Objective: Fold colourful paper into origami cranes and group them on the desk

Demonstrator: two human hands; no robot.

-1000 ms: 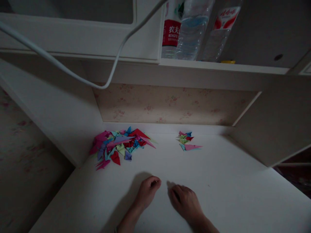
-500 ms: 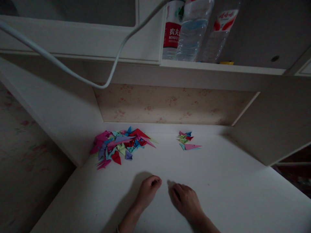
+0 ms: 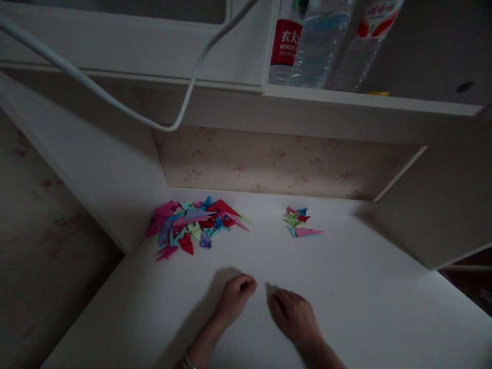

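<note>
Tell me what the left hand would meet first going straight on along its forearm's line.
Probably the pink-and-blue folded paper at the near edge of the small cluster, though the left hand's curled fingers and unclear height leave that uncertain.

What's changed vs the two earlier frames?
Only the camera view visibly shifted: the bottles now sit slightly higher and further right in frame. Nothing visibly grasped or released. Left hand, right hand, larger paper pile and smaller paper pile stayed put.
</note>
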